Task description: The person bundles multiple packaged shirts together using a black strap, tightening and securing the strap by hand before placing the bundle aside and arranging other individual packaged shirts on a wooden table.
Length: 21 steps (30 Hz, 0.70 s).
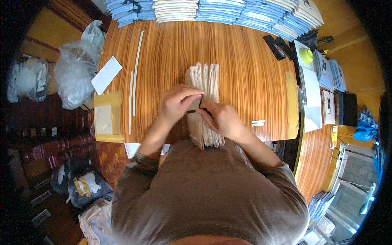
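Note:
In front of me on the table is a bundle of several folded cream cloth items (211, 81), packed side by side, its near end close to my body. A thin dark strip (192, 111) crosses the middle of the bundle. My left hand (179, 102) is closed at the bundle's left side, fingertips pinching one part of the strip. On the right, my right hand (222, 118) is closed too, thumb and fingers gripping another part of it. The fingers hide how the strip's ends lie.
Stacks of blue and cream folded packs (175, 10) line the wooden table's (163, 53) far edge. White paper (107, 75) and narrow strips (134, 94) lie left. A black case (279, 47) and small white pieces (258, 123) lie right. Plastic bags (75, 73) hang beyond the left edge.

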Tool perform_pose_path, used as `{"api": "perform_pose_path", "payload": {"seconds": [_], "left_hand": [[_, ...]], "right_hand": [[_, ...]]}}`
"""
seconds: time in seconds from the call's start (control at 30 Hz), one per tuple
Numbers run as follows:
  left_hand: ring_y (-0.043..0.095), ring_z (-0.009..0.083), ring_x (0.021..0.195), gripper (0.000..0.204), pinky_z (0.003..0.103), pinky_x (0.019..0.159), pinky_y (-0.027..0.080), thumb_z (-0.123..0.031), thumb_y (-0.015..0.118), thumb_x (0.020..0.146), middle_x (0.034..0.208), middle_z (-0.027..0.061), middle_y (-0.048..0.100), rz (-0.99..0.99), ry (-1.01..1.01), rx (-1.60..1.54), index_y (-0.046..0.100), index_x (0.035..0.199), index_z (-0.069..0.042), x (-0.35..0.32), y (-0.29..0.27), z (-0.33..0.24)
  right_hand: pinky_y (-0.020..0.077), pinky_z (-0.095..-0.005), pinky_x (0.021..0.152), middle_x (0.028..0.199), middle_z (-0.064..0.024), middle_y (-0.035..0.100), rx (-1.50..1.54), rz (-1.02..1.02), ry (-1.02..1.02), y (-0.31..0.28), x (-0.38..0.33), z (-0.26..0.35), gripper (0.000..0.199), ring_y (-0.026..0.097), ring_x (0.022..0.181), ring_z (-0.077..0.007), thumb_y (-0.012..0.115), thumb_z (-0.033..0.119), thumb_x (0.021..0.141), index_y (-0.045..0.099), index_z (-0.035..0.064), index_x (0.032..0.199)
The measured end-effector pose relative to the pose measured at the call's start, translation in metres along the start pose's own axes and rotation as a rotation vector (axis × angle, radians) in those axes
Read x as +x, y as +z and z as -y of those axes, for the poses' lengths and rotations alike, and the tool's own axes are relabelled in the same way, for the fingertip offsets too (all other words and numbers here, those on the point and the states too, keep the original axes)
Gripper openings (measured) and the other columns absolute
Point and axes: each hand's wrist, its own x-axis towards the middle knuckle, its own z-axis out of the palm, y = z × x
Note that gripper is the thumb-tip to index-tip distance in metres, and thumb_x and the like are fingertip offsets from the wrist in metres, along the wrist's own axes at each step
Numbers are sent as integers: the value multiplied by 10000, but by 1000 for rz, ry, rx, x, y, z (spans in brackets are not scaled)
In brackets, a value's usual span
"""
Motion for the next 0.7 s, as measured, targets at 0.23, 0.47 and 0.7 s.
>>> {"api": "perform_pose_path", "payload": {"seconds": [0.23,0.47,0.7], "left_hand": [[642,88,560,137,269,493,490,-19,699,959,783,68,749,159,-660,-381,777,1065,19,-25,23,-30],[636,81,639,149,257,564,513,-5,668,977,836,32,732,179,-409,-258,752,1092,37,-40,26,-22],[646,72,780,166,227,631,490,-86,664,1012,926,13,740,-127,-603,-515,737,1125,13,-50,56,-28]], "right_hand": [[427,-261,544,753,-72,667,439,-611,21,41,-20,-9,99,563,622,-115,821,20,865,732,-20,844],[510,-330,606,758,-114,686,360,-509,71,19,-8,-5,91,650,660,-192,813,18,858,739,-16,819],[540,-398,468,788,-109,656,-199,-531,-83,12,-25,-39,462,696,587,-306,864,353,850,549,20,906]]}}
